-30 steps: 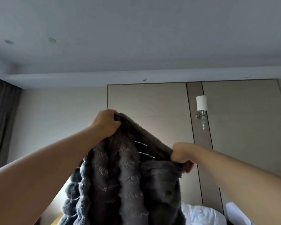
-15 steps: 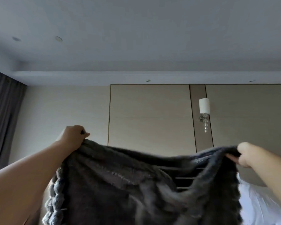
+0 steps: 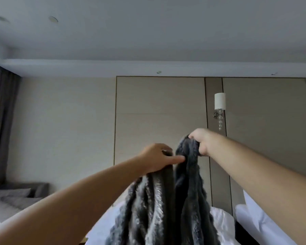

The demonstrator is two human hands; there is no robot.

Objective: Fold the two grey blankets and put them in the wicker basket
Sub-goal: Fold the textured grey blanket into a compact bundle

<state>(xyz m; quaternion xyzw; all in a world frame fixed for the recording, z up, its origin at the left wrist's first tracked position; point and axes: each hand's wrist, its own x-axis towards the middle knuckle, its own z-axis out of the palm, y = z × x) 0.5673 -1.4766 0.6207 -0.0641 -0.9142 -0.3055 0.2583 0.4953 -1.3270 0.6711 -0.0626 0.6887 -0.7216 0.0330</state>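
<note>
I hold a dark grey furry blanket [image 3: 168, 206] up in the air in front of me; it hangs down in two thick bunches. My left hand [image 3: 157, 159] grips the top of the left bunch, with one finger stretched toward the right bunch. A little higher, my right hand [image 3: 200, 141] clutches the top of the right bunch. The two hands are close together. No second blanket or wicker basket appears in view.
A bed with white sheets [image 3: 221, 225] and white pillows [image 3: 258, 216] lies below the blanket. Behind it is a beige panelled wall with a sconce lamp [image 3: 219, 105]. A grey sofa [image 3: 16, 195] and dark curtain [image 3: 0, 124] stand at the left.
Half a second ago my hands were wide apart with the blanket's top edge stretched between them. Now they have come together, and the blanket hangs doubled in two bunches.
</note>
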